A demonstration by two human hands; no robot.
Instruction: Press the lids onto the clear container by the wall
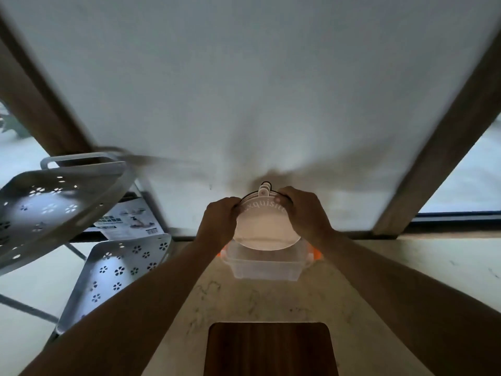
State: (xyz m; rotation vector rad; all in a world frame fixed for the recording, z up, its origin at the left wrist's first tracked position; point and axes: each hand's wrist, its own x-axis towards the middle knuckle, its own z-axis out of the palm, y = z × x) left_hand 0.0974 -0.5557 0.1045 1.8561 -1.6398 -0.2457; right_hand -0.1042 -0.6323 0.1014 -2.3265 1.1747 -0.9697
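Round lid (267, 229) above clear container (264, 264)

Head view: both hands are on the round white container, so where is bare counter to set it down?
Bare pale marbled counter lies between the clear plastic box with orange clips and the dark wooden board. Left is crowded by the perforated grey metal rack. Left hand and right hand grip the round white container.

A dark wooden board (272, 348) lies near on the marbled tabletop (393, 256); a perforated metal rack (62, 202) stands left, a leaflet (130, 218) behind it.
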